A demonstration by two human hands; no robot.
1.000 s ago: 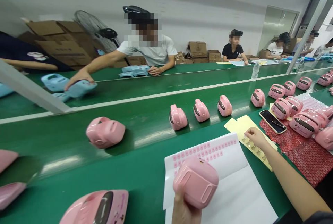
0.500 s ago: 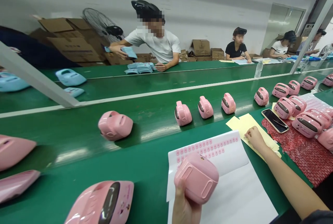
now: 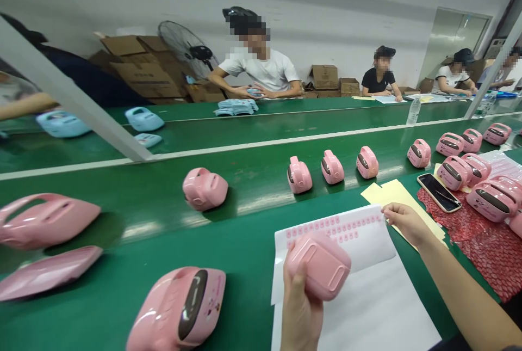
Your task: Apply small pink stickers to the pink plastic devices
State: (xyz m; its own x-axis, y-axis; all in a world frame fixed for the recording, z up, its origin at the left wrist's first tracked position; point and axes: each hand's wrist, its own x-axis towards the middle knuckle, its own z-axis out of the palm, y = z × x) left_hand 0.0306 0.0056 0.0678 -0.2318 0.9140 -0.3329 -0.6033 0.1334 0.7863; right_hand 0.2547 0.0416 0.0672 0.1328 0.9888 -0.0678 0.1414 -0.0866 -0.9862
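My left hand (image 3: 300, 307) grips a pink plastic housing (image 3: 320, 266) from below and tilts it above a white sheet (image 3: 359, 307). Rows of small round pink stickers (image 3: 342, 227) run along the top of that sheet. At the sheet's upper right corner, my right hand (image 3: 397, 219) has its thumb and forefinger pinched together; what they hold, if anything, is too small to name. Yellow paper (image 3: 411, 204) lies beneath my right hand. Another pink housing (image 3: 179, 310) with a dark window rests on the green table to the left.
More pink housings (image 3: 299, 175) stand along the green belt (image 3: 253, 198). A phone (image 3: 439, 192) lies on red bubble wrap (image 3: 485, 253) at the right. Across the belt, a person (image 3: 265, 71) handles light blue parts (image 3: 236, 106). A slanted metal post (image 3: 81, 95) crosses the left.
My right hand has moved from the yellow paper to the sheet's corner. The held housing has tilted slightly. The view has shifted left, and the person opposite has brought both hands together.
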